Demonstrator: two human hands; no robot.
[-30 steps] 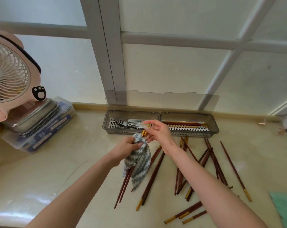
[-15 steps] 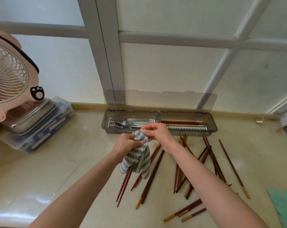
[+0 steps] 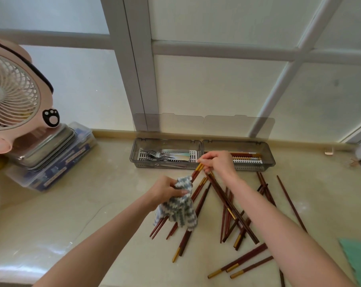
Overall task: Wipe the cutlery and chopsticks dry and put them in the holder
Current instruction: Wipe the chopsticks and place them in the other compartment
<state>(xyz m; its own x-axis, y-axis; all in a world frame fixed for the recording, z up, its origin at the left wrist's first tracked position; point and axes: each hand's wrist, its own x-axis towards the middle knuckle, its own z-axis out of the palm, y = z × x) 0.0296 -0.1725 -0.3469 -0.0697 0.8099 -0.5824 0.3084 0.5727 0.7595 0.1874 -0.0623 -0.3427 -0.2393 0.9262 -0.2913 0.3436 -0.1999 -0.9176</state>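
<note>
My left hand (image 3: 165, 190) grips a grey-and-white striped cloth (image 3: 180, 208) wrapped round a pair of dark red chopsticks (image 3: 196, 172) with gold ends. My right hand (image 3: 218, 162) pinches those gold ends just in front of the holder. The grey two-part holder (image 3: 202, 162) lies against the window, its lid open. Forks (image 3: 156, 154) lie in its left part and several chopsticks (image 3: 245, 155) in its right part. Several more chopsticks (image 3: 229, 212) lie scattered on the counter below my hands.
A pink desk fan (image 3: 14, 96) stands at the left, over a metal tray (image 3: 45, 146) stacked on a clear plastic box (image 3: 57, 172). A green cloth (image 3: 359, 259) lies at the right edge. The window frame (image 3: 138, 79) rises behind the holder.
My right hand has drawn the gold ends of the chopsticks up and right out of the cloth. My left hand with the cloth has slid lower along them.
</note>
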